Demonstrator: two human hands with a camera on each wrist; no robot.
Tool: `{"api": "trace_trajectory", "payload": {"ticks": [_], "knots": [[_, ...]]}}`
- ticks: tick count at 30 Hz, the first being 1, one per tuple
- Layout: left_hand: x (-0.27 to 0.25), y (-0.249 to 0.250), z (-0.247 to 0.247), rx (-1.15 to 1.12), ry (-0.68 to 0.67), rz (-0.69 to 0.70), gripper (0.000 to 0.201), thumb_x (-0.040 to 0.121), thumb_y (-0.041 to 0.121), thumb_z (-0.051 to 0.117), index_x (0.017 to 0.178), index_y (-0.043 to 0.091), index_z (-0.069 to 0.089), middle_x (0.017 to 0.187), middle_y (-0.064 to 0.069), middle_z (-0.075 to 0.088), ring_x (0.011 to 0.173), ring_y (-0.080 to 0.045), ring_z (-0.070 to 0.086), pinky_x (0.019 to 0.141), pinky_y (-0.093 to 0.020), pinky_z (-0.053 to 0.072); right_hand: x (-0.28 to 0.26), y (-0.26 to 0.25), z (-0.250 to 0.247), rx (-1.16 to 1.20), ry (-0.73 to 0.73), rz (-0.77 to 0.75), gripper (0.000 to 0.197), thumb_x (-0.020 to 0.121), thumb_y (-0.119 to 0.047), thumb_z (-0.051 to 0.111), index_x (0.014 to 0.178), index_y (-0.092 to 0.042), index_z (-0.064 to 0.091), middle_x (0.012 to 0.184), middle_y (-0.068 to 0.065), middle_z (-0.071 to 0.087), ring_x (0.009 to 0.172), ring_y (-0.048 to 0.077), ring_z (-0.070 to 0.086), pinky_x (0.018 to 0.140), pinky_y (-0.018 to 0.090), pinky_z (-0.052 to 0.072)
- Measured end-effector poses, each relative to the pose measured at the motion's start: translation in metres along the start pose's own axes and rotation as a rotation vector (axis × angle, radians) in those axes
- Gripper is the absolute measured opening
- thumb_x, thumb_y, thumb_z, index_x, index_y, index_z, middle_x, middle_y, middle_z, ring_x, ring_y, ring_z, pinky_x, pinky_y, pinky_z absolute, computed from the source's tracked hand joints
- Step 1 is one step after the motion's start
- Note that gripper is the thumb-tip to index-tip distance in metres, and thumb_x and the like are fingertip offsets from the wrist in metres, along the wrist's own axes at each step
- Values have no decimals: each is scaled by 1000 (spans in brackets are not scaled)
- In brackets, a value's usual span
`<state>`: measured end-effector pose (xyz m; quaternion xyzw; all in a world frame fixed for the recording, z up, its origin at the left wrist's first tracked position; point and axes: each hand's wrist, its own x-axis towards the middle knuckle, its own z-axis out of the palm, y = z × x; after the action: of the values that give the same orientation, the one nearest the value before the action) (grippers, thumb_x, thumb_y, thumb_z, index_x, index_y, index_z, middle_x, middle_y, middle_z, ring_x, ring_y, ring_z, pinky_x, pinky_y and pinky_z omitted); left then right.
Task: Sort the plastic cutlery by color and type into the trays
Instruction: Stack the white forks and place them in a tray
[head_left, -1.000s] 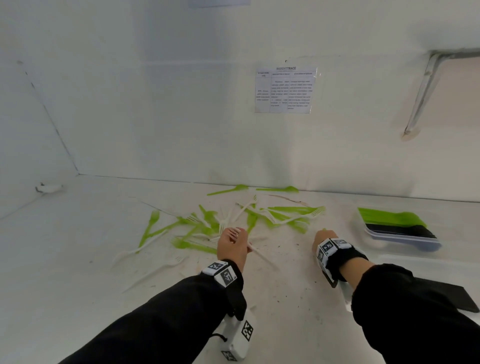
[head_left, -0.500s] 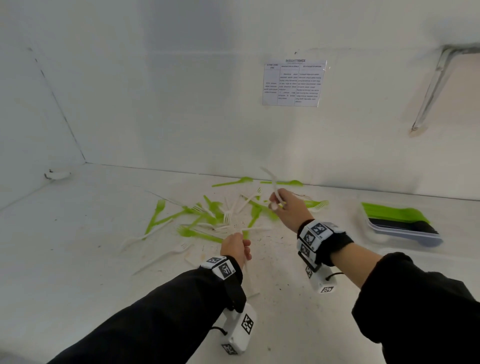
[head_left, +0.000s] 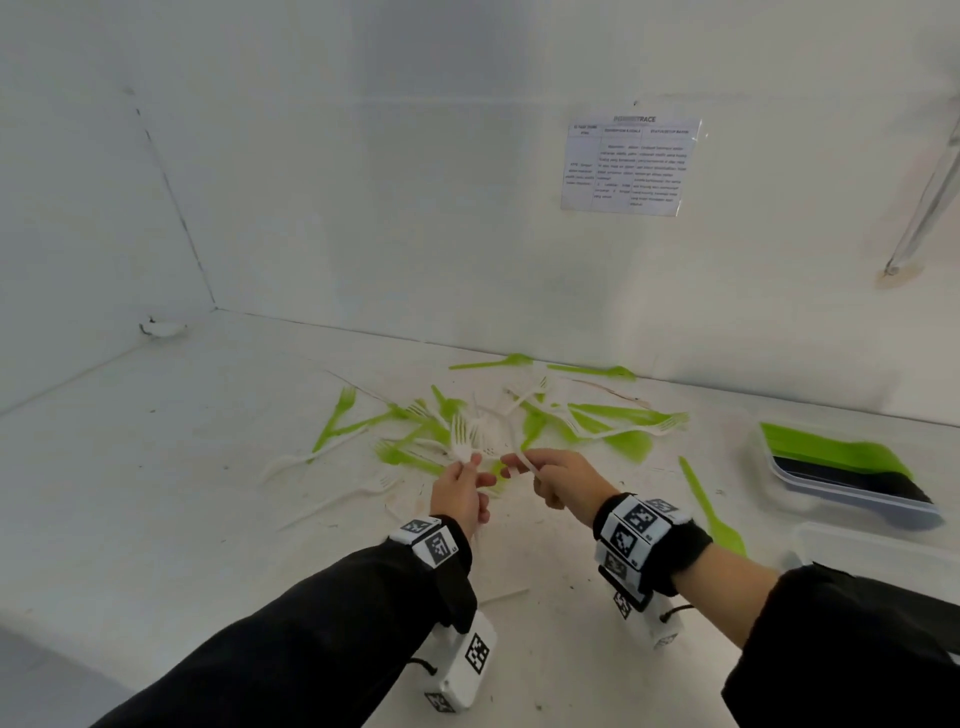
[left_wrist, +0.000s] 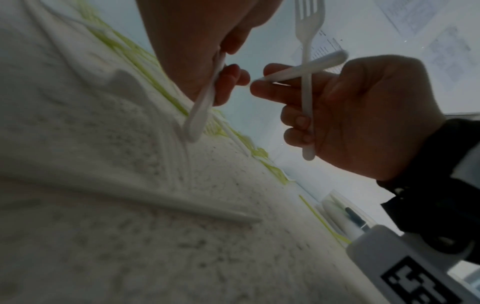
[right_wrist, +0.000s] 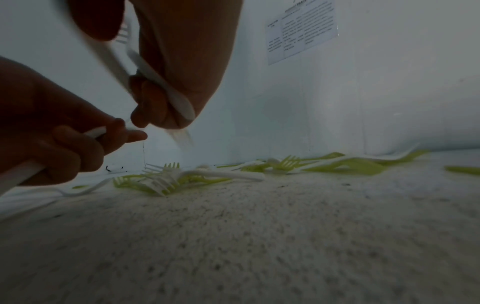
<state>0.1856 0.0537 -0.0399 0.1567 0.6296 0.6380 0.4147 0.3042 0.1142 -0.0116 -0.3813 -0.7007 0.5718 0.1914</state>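
Nearest, both hands have come together above the table (head_left: 156, 519), having been apart a moment ago, when the right one rose from the scatter with white cutlery. The left hand (head_left: 460, 493) pinches a small bunch of white forks (head_left: 462, 436), tines up. The right hand (head_left: 563, 480) curls round two white pieces, one a fork (left_wrist: 307, 61), the other (left_wrist: 306, 69) crossed over it and of unclear type. The fingertips nearly touch, so this looks like a hand-over, gathering the white forks into one bunch. Beyond, the green and white pile (head_left: 519, 421) lies unsorted. Far right, a tray (head_left: 852, 483) already holds green pieces; most sorting remains.
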Motion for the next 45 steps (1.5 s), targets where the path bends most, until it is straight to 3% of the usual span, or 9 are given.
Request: {"api": "trace_trajectory", "payload": {"ticks": [4,9,14,19,23,29,34,42,45], "knots": [[2,12,-23,83,-9,44,21,100,14,35,99,14,55,67,-1,46,47,-12,31,40,-20,26,9,4,5,-197,69,-65,13,92,-24,55,86,-15,63,80,-1,61,61,11,44,56,21,35],[27,49,-73,618,115,208,27,94,21,45,68,14,47,67,-3,45,74,-24,44,66,-29,31,21,2,24,-330,33,-34,24,94,-10,48,117,-15,42,92,1,54,81,19,49,68,23,37],[59,71,-113,1156,52,260,27,88,2,48,110,6,62,118,-13,58,110,-30,55,87,-28,41,29,-1,47,-432,13,6,22,99,-17,33,119,-20,43,89,-11,57,81,19,51,85,37,45],[75,54,-131,1694,-130,72,43,97,23,47,136,7,39,144,-14,36,133,-28,36,107,-31,31,27,-9,67,-294,49,30,14,96,-14,39,84,-12,47,76,-1,45,61,13,39,59,25,35],[86,49,-134,1670,-123,110,33,96,17,47,126,5,50,134,-14,51,124,-28,49,98,-29,39,21,-11,82,-559,-193,60,12,83,-25,64,75,-24,56,70,-9,47,68,10,49,61,20,37],[97,56,-141,1630,-178,164,28,96,26,47,109,2,54,123,-17,56,114,-30,53,90,-32,41,28,-23,96,-878,-322,-228,54,81,10,38,111,-23,68,115,0,50,91,21,51,76,28,39],[96,60,-143,1383,-177,251,34,100,24,39,121,-2,47,123,-22,54,113,-34,52,90,-33,39,41,-22,101,-1180,-450,-253,36,88,-14,61,123,-22,61,139,-9,36,108,21,54,74,25,37],[88,65,-148,1196,-88,322,37,100,25,31,122,0,47,123,-22,55,110,-34,52,91,-35,39,35,-30,92,-1055,-233,-308,30,97,-27,47,120,-10,56,122,7,53,112,25,49,91,29,33],[88,71,-152,1196,-24,359,22,100,21,31,91,5,42,95,-19,55,85,-32,50,75,-35,39,25,-35,83,-1186,-229,-228,35,99,-35,35,123,-14,48,102,1,44,107,21,40,88,28,24]]}}
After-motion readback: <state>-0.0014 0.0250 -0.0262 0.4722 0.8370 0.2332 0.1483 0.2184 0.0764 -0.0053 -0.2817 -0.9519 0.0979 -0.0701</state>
